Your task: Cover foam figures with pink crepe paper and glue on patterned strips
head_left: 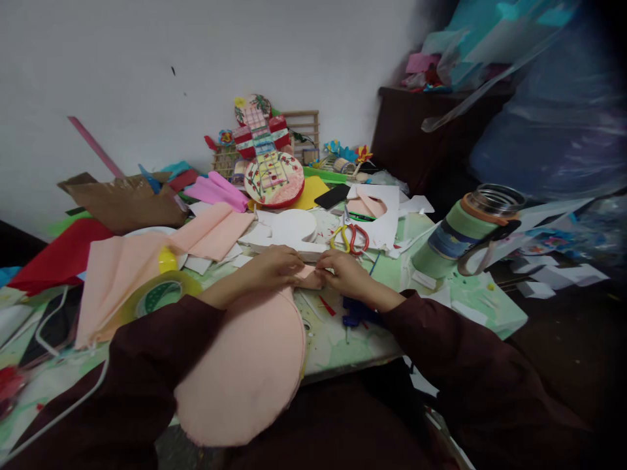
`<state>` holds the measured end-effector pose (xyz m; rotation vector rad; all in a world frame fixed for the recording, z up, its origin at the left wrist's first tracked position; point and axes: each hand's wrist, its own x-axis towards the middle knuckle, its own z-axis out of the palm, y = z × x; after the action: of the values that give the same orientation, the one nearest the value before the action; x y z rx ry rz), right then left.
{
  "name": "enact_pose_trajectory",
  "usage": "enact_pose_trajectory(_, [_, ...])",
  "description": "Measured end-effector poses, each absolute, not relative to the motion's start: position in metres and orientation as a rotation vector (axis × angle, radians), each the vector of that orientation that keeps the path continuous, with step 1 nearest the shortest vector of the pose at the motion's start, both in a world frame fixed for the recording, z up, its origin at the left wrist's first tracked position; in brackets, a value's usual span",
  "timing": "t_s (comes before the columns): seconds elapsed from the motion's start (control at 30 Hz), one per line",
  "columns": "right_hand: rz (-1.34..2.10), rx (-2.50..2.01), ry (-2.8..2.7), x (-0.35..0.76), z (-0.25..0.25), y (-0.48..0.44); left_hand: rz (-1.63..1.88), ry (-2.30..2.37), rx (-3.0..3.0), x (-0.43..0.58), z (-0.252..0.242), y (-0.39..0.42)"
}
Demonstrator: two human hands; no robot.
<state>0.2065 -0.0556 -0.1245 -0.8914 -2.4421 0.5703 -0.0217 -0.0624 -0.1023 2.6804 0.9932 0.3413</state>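
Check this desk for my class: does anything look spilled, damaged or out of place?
The green flask on the right seems odd: it appears uncapped, its metal neck exposed near paper scraps. No spill is visible.

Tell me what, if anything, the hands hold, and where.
The left hand and right hand hold a narrow peach strip by its opposite ends, at the far edge of the round peach piece; whether strip and piece join is unclear.
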Motion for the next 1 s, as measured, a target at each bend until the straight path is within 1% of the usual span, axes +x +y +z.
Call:
enact_pose_trajectory(0.13, [0.645,-1.034,-2.398,0.204,-0.129,-0.055,0.308,0.999,2.681,-0.016,-0.097,-0.065])
enact_pose_trajectory(0.3, [0.658,-1.092,-2.477,0.209,-0.124,-0.051,0.185,1.034,2.823,0.002,-0.089,-0.068])
enact_pose_trajectory(0.37, [0.602,-1.131,-2.506,0.218,-0.118,-0.045,0.162,1.064,2.862,0.009,-0.088,-0.067])
enact_pose_trajectory(0.47, [0.427,-1.298,-2.479,0.236,-0.111,-0.028,0.170,1.069,2.892,0.016,-0.089,-0.064])
enact_pose_trajectory(0.63, [0.141,-1.642,-2.381,0.257,-0.120,0.000,0.246,0.939,2.795,0.021,-0.095,-0.061])
enact_pose_trajectory(0.83, [-0.004,-1.785,-2.386,0.245,-0.129,0.009,0.278,1.012,2.641,0.028,-0.102,-0.064])
enact_pose_trajectory(1.0, [-0.033,-1.919,-2.295,0.227,-0.125,0.027,0.364,1.044,2.630,0.029,-0.105,-0.068])
